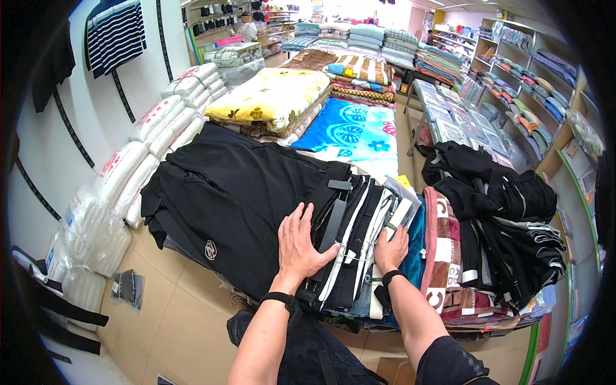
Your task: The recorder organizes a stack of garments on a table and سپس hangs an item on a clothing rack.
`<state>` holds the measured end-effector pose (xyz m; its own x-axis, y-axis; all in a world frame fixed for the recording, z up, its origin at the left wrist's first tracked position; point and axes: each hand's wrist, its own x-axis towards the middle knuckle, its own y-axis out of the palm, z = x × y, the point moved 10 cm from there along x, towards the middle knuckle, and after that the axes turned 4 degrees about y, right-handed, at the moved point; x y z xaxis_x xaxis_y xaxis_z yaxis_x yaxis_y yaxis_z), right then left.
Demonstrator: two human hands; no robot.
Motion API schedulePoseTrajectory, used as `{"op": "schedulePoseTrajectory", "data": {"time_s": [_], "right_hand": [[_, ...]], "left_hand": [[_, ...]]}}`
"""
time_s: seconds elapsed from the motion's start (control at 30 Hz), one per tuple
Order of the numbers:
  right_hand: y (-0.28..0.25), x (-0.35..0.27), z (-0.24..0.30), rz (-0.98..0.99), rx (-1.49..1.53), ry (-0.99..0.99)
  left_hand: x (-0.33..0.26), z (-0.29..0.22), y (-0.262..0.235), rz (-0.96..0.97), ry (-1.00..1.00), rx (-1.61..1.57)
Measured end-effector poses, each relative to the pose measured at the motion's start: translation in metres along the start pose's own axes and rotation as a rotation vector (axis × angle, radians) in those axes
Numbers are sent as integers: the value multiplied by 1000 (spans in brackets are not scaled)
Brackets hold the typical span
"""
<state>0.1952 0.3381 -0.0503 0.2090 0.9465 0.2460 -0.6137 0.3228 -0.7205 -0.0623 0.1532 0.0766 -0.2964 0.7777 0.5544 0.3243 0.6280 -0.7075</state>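
Note:
A pile of black trousers (237,186) lies spread in front of me, the top pair with a small light emblem. My left hand (298,247) rests on its right edge with fingers stretched out and thumb apart, beside a dark hanger bar (333,221). To the right, several folded black and white garments (353,237) are packed in a row with hangers among them. Over the right end of that row, my right hand (391,249) lies with fingers extended, touching a white strip (398,213) that looks like a hanger bar. Its fingertips are partly hard to make out.
Beyond the trousers lie a yellow blanket (269,96) and a blue patterned blanket (353,131). Brown and pink blankets (439,247) and heaped black clothes (507,192) are at right. White plastic-wrapped bundles (122,170) line the left wall. Shelves (526,83) stand far right.

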Motion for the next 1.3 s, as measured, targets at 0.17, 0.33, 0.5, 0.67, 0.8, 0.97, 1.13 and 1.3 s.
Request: {"op": "schedulePoseTrajectory", "data": {"time_s": [0.17,0.33,0.5,0.67,0.8,0.97,1.13,1.3], "right_hand": [[0,-1,1,-3,1,3],[0,0,0,3,-5,7],[0,-1,1,-1,-5,4],[2,1,-3,-8,-12,1],[2,0,-2,-3,-2,-1],[1,-1,1,15,-1,9],[1,0,-1,9,-1,5],[-1,-1,1,3,2,3]], "left_hand": [[-1,1,0,-5,3,4],[0,1,0,-11,1,-6],[-1,0,-2,-19,7,-4],[0,-1,-1,-19,10,-7],[0,-1,-2,-18,12,-2],[0,1,-1,-6,-4,4],[0,0,-1,-8,-2,2],[0,0,-1,-13,3,-2]]}}
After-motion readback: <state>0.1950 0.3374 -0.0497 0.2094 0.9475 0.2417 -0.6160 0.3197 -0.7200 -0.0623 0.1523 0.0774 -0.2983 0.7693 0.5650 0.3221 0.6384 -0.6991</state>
